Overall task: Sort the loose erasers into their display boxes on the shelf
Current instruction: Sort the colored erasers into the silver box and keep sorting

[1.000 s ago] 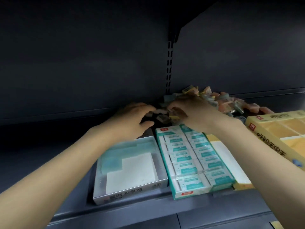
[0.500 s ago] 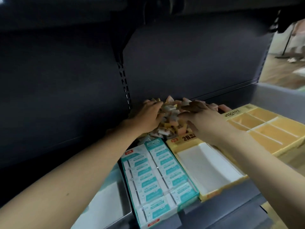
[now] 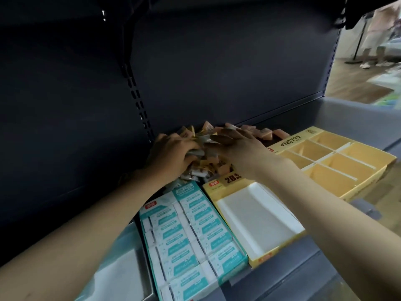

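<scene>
Teal and white fill the nearest display box (image 3: 191, 242), packed with wrapped erasers in two rows at about six o'clock on the shelf (image 3: 282, 279). Just beside it at seven o'clock we see a grey-white box (image 3: 121, 272), only partly in view. At five o'clock, touching the teal box's side, sits a yellow box (image 3: 256, 216) with a bare white floor. Further off at three o'clock lies a wider yellow tray (image 3: 338, 161) split into compartments, all bare.

Beyond the boxes, at twelve o'clock against the dark back panel (image 3: 217, 72), we have the heap of loose erasers (image 3: 217, 148). Our left hand (image 3: 171, 157) is dug into the heap's left side, fingers curled down among the pieces; whether they grip any single one we cannot tell. Our right hand (image 3: 240, 146) rests on top of the heap's right side, fingers (image 3: 223, 137) stretched forward and nearly flat over the erasers. The two hands almost meet at the heap's middle.

At one to two o'clock, past the shelf's end, a blurred wooden floor (image 3: 355, 83) shows.
</scene>
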The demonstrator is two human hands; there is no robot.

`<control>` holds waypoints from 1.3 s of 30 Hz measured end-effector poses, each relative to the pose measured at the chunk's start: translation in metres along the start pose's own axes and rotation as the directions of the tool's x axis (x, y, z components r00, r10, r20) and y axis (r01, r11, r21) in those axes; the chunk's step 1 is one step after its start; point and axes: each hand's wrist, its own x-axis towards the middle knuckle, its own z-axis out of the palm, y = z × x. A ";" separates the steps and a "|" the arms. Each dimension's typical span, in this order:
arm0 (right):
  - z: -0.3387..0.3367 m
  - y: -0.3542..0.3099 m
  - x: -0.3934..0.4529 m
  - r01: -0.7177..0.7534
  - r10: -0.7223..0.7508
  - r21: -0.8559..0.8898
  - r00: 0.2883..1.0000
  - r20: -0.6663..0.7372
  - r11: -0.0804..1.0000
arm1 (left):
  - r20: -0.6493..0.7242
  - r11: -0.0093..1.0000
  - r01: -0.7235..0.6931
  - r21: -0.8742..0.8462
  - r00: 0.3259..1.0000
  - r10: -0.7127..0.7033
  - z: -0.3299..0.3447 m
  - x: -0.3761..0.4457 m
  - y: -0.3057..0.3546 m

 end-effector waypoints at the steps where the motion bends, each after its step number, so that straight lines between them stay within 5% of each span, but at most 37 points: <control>1: 0.002 0.000 0.004 0.010 -0.010 -0.003 1.000 0.006 1.000 | -0.026 1.000 0.000 -0.009 1.000 -0.001 -0.002 -0.004 -0.003; 9: 0.001 0.001 0.017 0.000 0.000 0.104 1.000 0.000 0.995 | -0.134 0.996 0.057 -0.063 0.989 -0.065 -0.010 -0.038 -0.025; 13: -0.005 -0.007 0.015 -0.025 0.021 0.184 1.000 0.021 0.983 | -0.173 0.979 0.154 -0.136 0.969 -0.176 -0.014 -0.053 -0.021; 20: -0.015 -0.041 0.028 0.015 0.017 0.231 0.991 -0.136 0.973 | -0.152 0.878 0.368 -0.305 0.892 -0.427 -0.022 -0.087 -0.029; 23: -0.022 -0.062 0.028 0.065 -0.050 0.258 0.996 -0.068 0.964 | -0.157 0.840 0.442 -0.314 0.848 -0.505 -0.032 -0.107 -0.033; 30: -0.035 -0.119 0.024 0.149 -0.154 0.375 0.988 -0.017 0.915 | 0.001 0.647 0.617 -0.448 0.724 -0.690 -0.070 -0.156 -0.038; 39: -0.041 -0.171 0.023 0.283 -0.315 0.468 0.949 -0.011 0.837 | 0.301 0.314 0.695 -0.646 0.611 -0.732 -0.099 -0.201 -0.043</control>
